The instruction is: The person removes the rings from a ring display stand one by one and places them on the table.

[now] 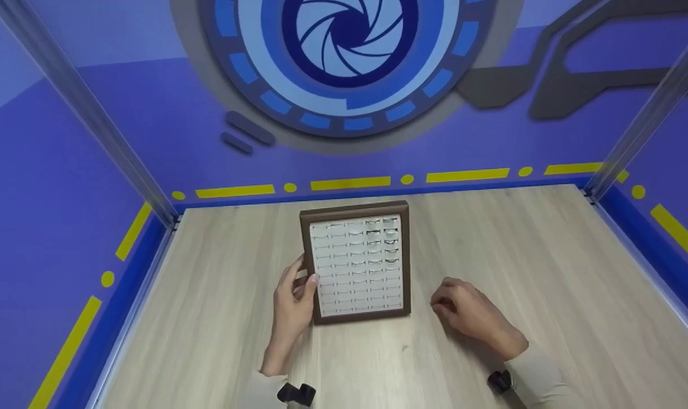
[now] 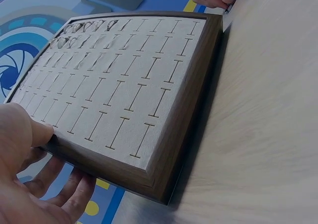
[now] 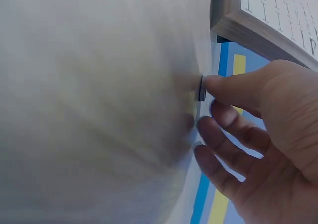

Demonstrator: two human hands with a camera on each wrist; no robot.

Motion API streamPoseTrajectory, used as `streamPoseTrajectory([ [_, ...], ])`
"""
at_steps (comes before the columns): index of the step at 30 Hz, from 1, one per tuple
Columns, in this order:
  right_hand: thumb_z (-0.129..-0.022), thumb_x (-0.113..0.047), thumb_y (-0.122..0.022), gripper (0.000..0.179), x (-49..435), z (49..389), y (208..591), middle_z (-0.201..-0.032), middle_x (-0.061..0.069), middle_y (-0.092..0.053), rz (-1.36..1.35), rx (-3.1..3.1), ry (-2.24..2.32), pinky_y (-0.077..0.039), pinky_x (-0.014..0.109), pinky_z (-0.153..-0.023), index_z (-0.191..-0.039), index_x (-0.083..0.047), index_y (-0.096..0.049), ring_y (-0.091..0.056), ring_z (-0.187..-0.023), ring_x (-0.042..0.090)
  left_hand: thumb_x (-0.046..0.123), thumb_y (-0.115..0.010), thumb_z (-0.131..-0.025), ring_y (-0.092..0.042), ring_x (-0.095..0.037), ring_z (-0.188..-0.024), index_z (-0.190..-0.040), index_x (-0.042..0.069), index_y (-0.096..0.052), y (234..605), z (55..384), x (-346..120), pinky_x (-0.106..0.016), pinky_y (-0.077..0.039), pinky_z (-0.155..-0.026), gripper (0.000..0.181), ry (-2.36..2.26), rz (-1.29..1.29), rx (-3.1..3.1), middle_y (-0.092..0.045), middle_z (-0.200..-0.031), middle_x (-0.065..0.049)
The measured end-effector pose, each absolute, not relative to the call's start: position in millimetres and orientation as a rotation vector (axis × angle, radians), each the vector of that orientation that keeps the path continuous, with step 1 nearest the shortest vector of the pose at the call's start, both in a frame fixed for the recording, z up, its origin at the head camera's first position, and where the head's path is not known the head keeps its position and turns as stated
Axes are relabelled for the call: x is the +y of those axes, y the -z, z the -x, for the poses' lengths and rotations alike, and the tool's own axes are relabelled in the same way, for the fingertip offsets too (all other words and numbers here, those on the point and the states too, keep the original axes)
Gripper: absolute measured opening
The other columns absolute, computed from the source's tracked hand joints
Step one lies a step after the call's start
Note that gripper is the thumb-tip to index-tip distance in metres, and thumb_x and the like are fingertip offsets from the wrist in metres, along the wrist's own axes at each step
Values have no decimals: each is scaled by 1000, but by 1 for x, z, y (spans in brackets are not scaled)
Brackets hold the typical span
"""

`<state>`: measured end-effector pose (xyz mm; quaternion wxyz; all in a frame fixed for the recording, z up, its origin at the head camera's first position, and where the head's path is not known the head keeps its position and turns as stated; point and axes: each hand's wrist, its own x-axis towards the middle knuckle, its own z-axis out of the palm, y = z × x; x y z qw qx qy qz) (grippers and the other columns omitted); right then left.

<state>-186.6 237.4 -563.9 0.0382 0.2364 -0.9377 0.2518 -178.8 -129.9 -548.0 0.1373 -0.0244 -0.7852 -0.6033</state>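
While the left hand holds the tray, I-shaped slots line it.

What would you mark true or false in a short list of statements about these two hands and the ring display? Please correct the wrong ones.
1. The left hand holds the brown-framed ring display at its side. True.
2. The display is full of rings. False: many slots are bare.
3. The right hand also grips the display. False: it is apart from it, with a small dark object, perhaps a ring, at its fingertips.
4. A round, shutter-like design decorates the back wall. True.
5. The display lies face down. False: its white slotted face shows.
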Motion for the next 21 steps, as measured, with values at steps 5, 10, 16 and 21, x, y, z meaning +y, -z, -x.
streamPoseTrajectory([
  [5, -89, 1, -82, 13, 230, 186, 555, -96, -5, -70, -772, -2710, -800, -62, 35, -76, -98, -8, -80, -69, -87, 11, 9, -64, -107, -69, -34, -117, -159, 10, -50, 549, 179, -130, -45, -61, -101, 54, 1725, 76, -2273, -62, -139, -16],
  [10, -88, 2, -84, 17, 218, 182, 540, -97, -7, -73, -798, -2514, -865, -62, 32, -74, -97, -11, -79, -71, -88, 8, 6, -64, -107, -67, -35, -121, -159, 9, -49, 548, 177, -130, -46, -60, -103, 55, 1716, 95, -2281, -61, -140, -16],
  [16, -85, 2, -87, 24, 201, 184, 525, -99, -6, -73, -827, -2313, -827, -60, 28, -78, -99, -14, -79, -71, -92, 9, 6, -62, -107, -67, -33, -121, -160, 10, -48, 546, 176, -128, -46, -60, -102, 55, 1702, 83, -2300, -59, -142, -14],
  [21, -85, 2, -87, 22, 192, 187, 519, -100, -4, -73, -830, -2251, -833, -60, 27, -81, -102, -10, -80, -72, -93, 11, 5, -62, -107, -67, -33, -120, -160, 9, -47, 547, 177, -127, -47, -60, -101, 55, 1699, 97, -2292, -59, -143, -15],
])
